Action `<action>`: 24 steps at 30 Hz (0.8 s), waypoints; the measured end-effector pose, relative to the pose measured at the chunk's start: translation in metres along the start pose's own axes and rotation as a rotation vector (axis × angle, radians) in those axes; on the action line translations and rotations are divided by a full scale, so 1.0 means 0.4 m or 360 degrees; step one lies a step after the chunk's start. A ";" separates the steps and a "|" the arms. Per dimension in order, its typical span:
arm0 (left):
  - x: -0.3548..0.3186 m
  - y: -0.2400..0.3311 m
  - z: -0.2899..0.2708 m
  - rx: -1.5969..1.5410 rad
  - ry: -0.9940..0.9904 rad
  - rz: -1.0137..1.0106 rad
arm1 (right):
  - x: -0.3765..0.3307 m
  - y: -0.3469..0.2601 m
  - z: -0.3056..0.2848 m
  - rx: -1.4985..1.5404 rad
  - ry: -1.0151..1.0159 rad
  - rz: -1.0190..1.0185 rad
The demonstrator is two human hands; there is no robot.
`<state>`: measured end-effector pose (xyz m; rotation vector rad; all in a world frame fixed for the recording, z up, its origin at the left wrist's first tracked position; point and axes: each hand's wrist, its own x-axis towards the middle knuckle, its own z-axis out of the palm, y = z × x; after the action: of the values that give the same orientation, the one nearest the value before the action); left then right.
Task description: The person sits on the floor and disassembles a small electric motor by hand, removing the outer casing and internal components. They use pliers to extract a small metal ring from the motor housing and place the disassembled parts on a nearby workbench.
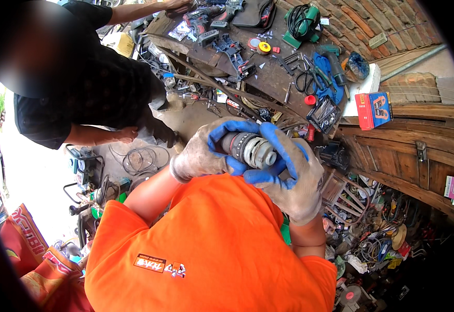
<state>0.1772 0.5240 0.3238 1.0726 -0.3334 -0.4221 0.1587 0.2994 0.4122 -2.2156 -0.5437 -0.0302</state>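
1. Head view puts the drill chuck assembly (249, 150), a dark grey cylinder with a metal nose, at mid-frame, held up in front of the orange-shirted chest (211, 244) and in front of the workbench (268, 73).
2. Its long axis runs roughly left to right, tilted slightly down, with the metal nose pointing toward the person's right.
3. Left hand (206, 151), in a grey glove with blue-coated fingers, is wrapped around the rear of the chuck assembly; blue fingertips curl over its top.
4. Right hand (292, 179), gloved the same, cups the nose end from below and beside, fingers closed against it.
5. Both hands touch the chuck assembly; the left holds the body and the right sits at the nose, so neither has to reach.
6. Beyond the chuck assembly, the workbench carries a green power tool (302, 23), scissors (307, 78) and a red box (373, 110).
7. Left of the chuck assembly, another person in dark clothes (81, 78) leans toward the workbench, one hand (177, 5) on it.
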 end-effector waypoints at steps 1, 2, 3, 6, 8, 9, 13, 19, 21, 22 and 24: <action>0.000 0.000 -0.003 0.0044 -0.0009 0.0004 | -0.002 -0.001 -0.009 -0.0103 -0.0084 -0.0017; 0.002 0.001 -0.008 0.0088 -0.0021 0.0007 | -0.001 -0.003 -0.016 -0.0075 -0.0109 -0.0025; 0.002 0.002 -0.012 0.0132 -0.0031 0.0011 | 0.001 -0.005 -0.023 -0.0047 -0.0135 -0.0033; 0.007 0.023 0.000 0.0124 0.0016 -0.0043 | 0.002 0.006 -0.023 -0.0018 -0.0132 -0.0050; 0.007 0.024 0.002 0.0229 0.0035 -0.0021 | 0.004 0.016 -0.023 -0.0010 -0.0123 -0.0053; 0.009 0.034 0.005 0.0290 0.0043 -0.0030 | 0.005 0.020 -0.026 -0.0002 -0.0127 -0.0052; 0.013 0.044 0.005 0.0516 0.0040 0.0063 | 0.001 0.026 -0.027 0.0048 -0.0116 -0.0026; 0.019 0.051 0.014 0.0397 0.0081 -0.0023 | 0.000 0.021 -0.021 0.0145 -0.0043 0.0051; 0.023 0.043 0.003 0.0283 0.0012 -0.0036 | 0.005 0.015 -0.022 0.0132 -0.0054 0.0060; 0.028 0.041 -0.003 0.0226 -0.0022 -0.0042 | 0.007 0.014 -0.022 0.0126 -0.0059 0.0065; 0.034 0.039 -0.010 -0.0011 -0.0092 -0.0131 | 0.013 0.015 -0.020 0.0134 -0.0048 0.0054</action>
<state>0.1936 0.5269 0.3369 1.0714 -0.3396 -0.5284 0.1671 0.2922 0.4140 -2.1459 -0.5149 0.0433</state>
